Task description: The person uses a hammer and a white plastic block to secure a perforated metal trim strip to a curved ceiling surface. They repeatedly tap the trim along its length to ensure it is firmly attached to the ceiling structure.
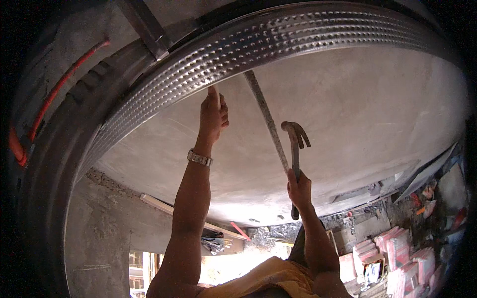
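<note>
My right hand (pixel 299 191) is wrapped round the handle of a claw hammer (pixel 294 136), its head pointing up. Overhead, a shiny dimpled metal channel (pixel 223 57) crosses the view, bent by the lens. My left hand (pixel 213 116) reaches up to its lower edge, fingers curled and one fingertip at the metal. Whatever the left fingers may pinch is too small to name. A thin grey strip (pixel 267 116) slants from behind the channel down to beside my right hand; whether that hand touches it I cannot tell.
A dark metal piece (pixel 144 30) meets the channel at upper left, near an orange flexible pipe (pixel 64 77). A grey plastered surface (pixel 372 109) spreads behind my hands. Low on the right lie stacked pink-and-white packages (pixel 397 248) and rubble. A bright opening lies below.
</note>
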`<action>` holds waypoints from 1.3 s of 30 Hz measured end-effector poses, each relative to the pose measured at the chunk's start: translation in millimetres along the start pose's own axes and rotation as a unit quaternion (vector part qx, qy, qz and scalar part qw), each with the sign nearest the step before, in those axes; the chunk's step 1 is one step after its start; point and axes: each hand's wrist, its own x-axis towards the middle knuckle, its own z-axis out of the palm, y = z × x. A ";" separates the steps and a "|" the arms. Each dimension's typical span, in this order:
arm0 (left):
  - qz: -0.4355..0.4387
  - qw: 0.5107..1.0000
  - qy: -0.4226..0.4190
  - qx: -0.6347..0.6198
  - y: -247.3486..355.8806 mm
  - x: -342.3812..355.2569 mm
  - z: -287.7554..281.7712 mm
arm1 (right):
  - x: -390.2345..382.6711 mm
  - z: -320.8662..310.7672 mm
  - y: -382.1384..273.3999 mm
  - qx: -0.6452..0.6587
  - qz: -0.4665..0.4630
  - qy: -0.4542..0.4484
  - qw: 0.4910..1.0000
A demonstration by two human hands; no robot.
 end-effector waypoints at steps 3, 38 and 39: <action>0.025 1.000 -0.014 0.002 -4.8 7.3 8.6 | -9.3 -12.0 -9.8 0.005 -0.037 -0.018 0.999; 0.162 0.980 0.048 0.101 -73.6 86.5 21.1 | 129.4 -2.2 -206.9 -0.369 -0.438 -0.076 0.816; 0.149 0.982 0.041 0.108 -73.1 87.7 27.4 | 144.3 -3.1 -203.4 -0.363 -0.367 -0.023 0.856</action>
